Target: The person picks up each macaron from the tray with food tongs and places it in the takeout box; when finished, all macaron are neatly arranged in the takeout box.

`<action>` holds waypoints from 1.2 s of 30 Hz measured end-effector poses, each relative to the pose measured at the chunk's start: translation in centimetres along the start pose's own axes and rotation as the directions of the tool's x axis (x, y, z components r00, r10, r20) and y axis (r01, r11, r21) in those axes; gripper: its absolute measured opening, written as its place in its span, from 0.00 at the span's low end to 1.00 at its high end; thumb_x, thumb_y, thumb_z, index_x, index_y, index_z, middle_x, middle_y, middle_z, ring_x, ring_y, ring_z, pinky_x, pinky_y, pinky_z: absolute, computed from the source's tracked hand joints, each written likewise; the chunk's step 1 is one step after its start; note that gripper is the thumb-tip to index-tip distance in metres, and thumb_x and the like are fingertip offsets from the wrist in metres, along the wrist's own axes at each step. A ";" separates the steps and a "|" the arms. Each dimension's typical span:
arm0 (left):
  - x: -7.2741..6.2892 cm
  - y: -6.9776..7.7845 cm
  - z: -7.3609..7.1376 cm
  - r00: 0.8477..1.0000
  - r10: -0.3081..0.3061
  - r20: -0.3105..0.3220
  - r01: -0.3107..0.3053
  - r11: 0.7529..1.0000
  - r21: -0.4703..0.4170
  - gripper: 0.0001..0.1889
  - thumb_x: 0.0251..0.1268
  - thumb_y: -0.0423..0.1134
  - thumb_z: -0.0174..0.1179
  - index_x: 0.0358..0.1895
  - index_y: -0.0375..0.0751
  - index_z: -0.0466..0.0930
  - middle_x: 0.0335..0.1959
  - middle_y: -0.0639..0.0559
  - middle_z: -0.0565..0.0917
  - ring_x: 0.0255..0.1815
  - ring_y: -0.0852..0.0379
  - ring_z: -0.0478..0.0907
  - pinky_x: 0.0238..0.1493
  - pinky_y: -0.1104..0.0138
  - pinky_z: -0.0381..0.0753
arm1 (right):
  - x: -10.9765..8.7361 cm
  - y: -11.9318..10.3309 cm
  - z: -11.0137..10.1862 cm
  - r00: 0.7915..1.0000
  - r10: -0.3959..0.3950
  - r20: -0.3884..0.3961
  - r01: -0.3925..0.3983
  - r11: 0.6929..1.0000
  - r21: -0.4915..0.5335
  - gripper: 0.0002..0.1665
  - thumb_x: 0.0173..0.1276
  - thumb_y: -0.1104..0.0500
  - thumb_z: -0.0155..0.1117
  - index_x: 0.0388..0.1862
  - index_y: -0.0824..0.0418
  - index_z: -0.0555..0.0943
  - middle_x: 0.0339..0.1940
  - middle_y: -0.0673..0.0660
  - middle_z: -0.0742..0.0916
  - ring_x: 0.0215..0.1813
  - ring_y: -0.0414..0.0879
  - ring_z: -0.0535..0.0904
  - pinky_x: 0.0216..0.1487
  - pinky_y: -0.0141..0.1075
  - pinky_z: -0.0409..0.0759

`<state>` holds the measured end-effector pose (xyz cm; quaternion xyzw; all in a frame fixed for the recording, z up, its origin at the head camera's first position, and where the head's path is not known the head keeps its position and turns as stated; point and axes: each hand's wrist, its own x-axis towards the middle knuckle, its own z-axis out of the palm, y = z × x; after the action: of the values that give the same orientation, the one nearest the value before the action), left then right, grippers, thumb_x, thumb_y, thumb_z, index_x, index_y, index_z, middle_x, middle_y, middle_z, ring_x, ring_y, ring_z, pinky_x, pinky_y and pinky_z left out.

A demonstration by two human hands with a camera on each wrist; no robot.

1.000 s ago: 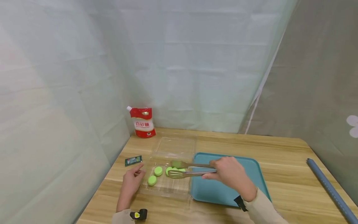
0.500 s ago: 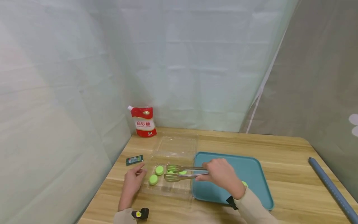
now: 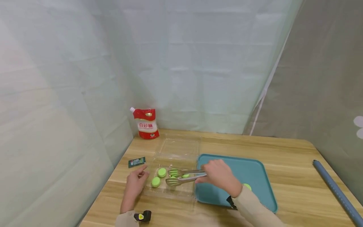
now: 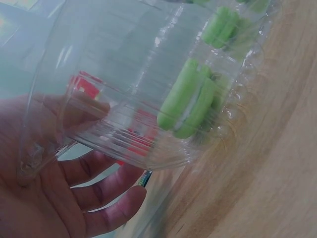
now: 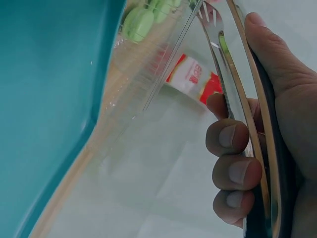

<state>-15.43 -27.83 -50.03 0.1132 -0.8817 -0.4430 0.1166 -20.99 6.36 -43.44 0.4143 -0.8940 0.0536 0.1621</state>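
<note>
My right hand (image 3: 218, 176) grips metal tongs (image 3: 185, 179); their slotted heads stand apart over the clear plastic clamshell box (image 3: 181, 194). Green macarons lie in the box: one macaron (image 3: 162, 172) and another macaron (image 3: 155, 182) at its left, others partly hidden by the tongs. In the right wrist view my fingers curl round the tongs' arms (image 5: 257, 114). Relaxed fingers show on my left hand (image 3: 135, 184), at the box's left side; in the left wrist view the box wall (image 4: 124, 99) overlaps its thumb side. A further macaron (image 3: 247, 186) sits on the blue tray (image 3: 210, 195).
A red and white sugar pouch (image 3: 146, 124) stands at the table's back left. A small dark green sachet (image 3: 136, 162) lies beyond my left hand. Along the right side runs a blue-grey rod (image 3: 334, 189). Curtains (image 3: 193, 63) enclose the table.
My right hand and the tongs have moved left, farther over the box. A macaron on the tray, hidden one second ago, now shows beside my right sleeve. My left hand stays by the box.
</note>
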 end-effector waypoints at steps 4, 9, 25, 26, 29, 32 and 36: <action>0.1 0.0 0.0 1.000 0.007 0.000 -0.007 1.000 0.005 0.22 0.74 0.35 0.60 0.66 0.28 0.75 0.42 0.39 0.85 0.42 0.46 0.82 0.37 0.62 0.79 | 0.3 0.0 0.1 1.000 0.003 0.014 -0.003 1.000 0.003 0.32 0.51 0.30 0.74 0.14 0.46 0.67 0.12 0.42 0.54 0.16 0.35 0.45 0.19 0.30 0.44; 0.2 0.1 0.1 1.000 -0.003 -0.006 0.003 1.000 0.013 0.22 0.73 0.35 0.60 0.66 0.29 0.76 0.43 0.39 0.85 0.41 0.48 0.82 0.36 0.64 0.79 | 0.6 -0.1 0.3 1.000 -0.011 -0.013 0.011 1.000 -0.012 0.35 0.51 0.31 0.76 0.13 0.47 0.62 0.13 0.42 0.51 0.18 0.35 0.42 0.20 0.31 0.43; 0.2 -0.1 0.0 1.000 -0.015 0.001 0.015 1.000 0.006 0.22 0.73 0.36 0.59 0.66 0.29 0.75 0.46 0.36 0.84 0.45 0.43 0.82 0.41 0.59 0.81 | 0.2 0.5 0.0 0.999 0.028 0.023 -0.030 0.997 0.070 0.31 0.52 0.31 0.76 0.14 0.47 0.68 0.13 0.41 0.55 0.17 0.34 0.45 0.19 0.30 0.46; 0.2 -0.1 0.0 1.000 -0.014 0.000 0.014 1.000 0.008 0.22 0.73 0.36 0.59 0.66 0.29 0.75 0.45 0.36 0.84 0.45 0.43 0.82 0.41 0.59 0.81 | 0.1 0.6 -0.1 0.999 0.032 0.026 -0.033 0.997 0.072 0.32 0.52 0.30 0.75 0.14 0.48 0.69 0.13 0.41 0.55 0.17 0.34 0.45 0.19 0.30 0.45; 0.2 -0.1 -0.1 1.000 -0.003 -0.004 0.003 1.000 0.015 0.22 0.74 0.35 0.59 0.66 0.29 0.75 0.45 0.36 0.84 0.44 0.44 0.82 0.39 0.60 0.80 | -0.4 0.9 -0.5 0.999 0.043 0.031 -0.045 0.996 0.077 0.31 0.53 0.29 0.73 0.15 0.48 0.71 0.12 0.41 0.56 0.16 0.34 0.47 0.19 0.30 0.46; 0.2 -0.2 0.0 1.000 -0.010 0.000 0.010 1.000 0.018 0.22 0.74 0.35 0.59 0.66 0.29 0.75 0.45 0.37 0.84 0.44 0.44 0.82 0.37 0.62 0.79 | -1.2 1.3 -1.1 0.998 0.061 0.022 -0.063 0.995 0.071 0.30 0.54 0.28 0.71 0.17 0.49 0.76 0.11 0.41 0.58 0.15 0.33 0.50 0.18 0.30 0.47; 0.2 -0.2 0.1 1.000 -0.020 0.005 0.020 1.000 0.010 0.22 0.74 0.36 0.59 0.66 0.30 0.75 0.45 0.37 0.84 0.45 0.45 0.82 0.38 0.63 0.79 | -2.4 1.9 -1.9 0.994 0.107 0.029 -0.109 0.991 0.075 0.29 0.55 0.28 0.70 0.23 0.51 0.80 0.10 0.42 0.64 0.13 0.34 0.57 0.15 0.30 0.53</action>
<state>-15.67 -27.94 -50.21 0.1214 -0.8830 -0.4400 0.1091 -20.56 9.76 -42.36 0.3717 -0.9144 0.0911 0.1318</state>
